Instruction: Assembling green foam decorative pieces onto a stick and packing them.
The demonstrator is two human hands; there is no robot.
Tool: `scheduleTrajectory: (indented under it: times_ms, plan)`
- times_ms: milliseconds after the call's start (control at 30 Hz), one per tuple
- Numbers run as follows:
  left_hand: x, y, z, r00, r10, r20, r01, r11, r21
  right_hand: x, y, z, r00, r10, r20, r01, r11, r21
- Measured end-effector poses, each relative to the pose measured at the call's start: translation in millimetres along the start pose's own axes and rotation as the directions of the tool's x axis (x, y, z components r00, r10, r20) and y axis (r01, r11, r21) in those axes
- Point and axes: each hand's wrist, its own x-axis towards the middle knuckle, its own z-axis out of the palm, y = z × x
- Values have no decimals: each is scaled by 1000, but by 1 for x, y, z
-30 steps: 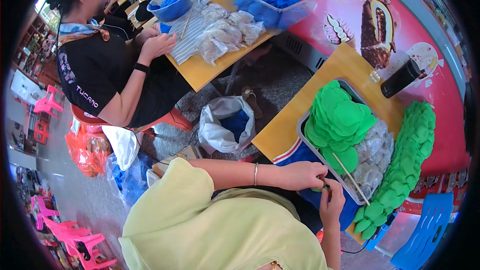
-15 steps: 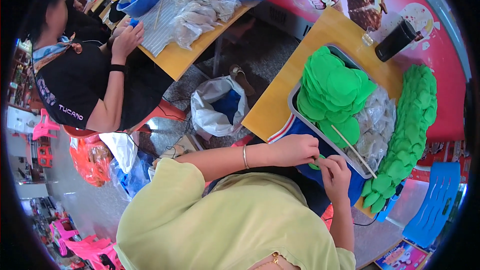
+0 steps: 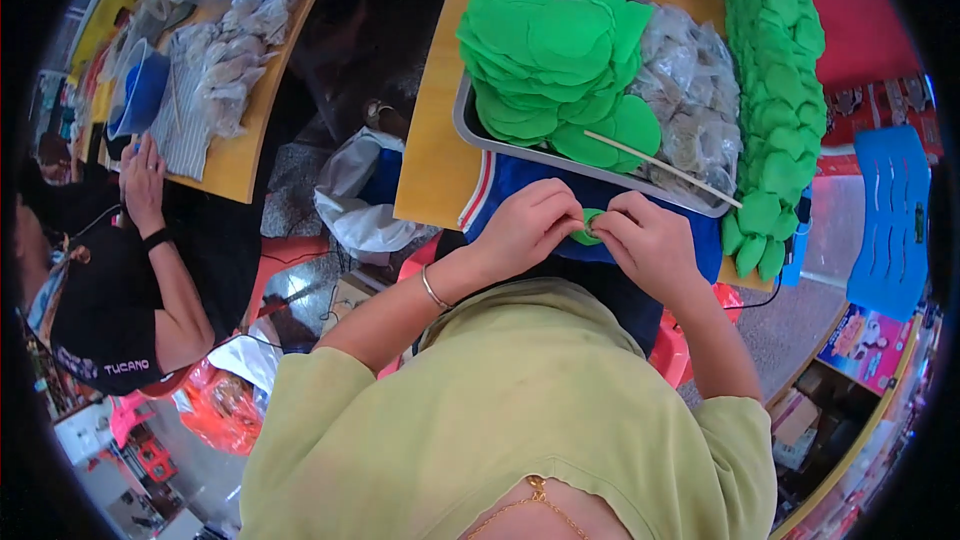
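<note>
My left hand (image 3: 535, 228) and my right hand (image 3: 645, 243) meet in front of the tray, fingertips pinched on a small green rounded piece (image 3: 590, 227). Fingers cover part of it; it looks thin and curled. Just beyond lies a metal tray (image 3: 463, 123) on the table. Flat green discs (image 3: 545, 45) are heaped in its left side, and clear plastic bags with pale contents (image 3: 690, 80) fill the right. A thin wooden stick (image 3: 660, 162) slants across the tray's near side. Along its right runs a long bundle of overlapping green discs (image 3: 775, 70).
Blue cloth (image 3: 530, 178) hangs at the near edge of the wooden table (image 3: 425, 165). On the left, a co-worker (image 3: 110, 310) sits at another table with a blue basin (image 3: 140, 90). A white sack (image 3: 350, 205) stands between the tables; a blue plastic chair back (image 3: 888, 220) is right.
The view has swung, so the tray now sits more central. Both hands still pinch the green piece, which shows more plainly between the fingertips.
</note>
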Motion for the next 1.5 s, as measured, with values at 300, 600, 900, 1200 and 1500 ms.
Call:
scheduleTrajectory:
  times_ms: [300,600,900,1200,1500]
  plan:
    - [2,2,1,998,-54,-42,52,997,-52,-13,4,12,998,7,-59,3,985,174]
    - [5,9,2,988,-102,-117,75,974,-216,-19,3,8,984,165,-60,-138,939,315]
    - [3,28,11,903,-319,288,394,343,-853,-6,-18,-13,912,380,-157,-221,774,593]
    - [3,37,7,949,-289,129,264,501,-824,3,-31,-30,946,285,-158,-203,895,398]
    - [6,44,2,964,-265,-31,112,508,-854,5,-42,-25,910,365,-198,-232,842,487]
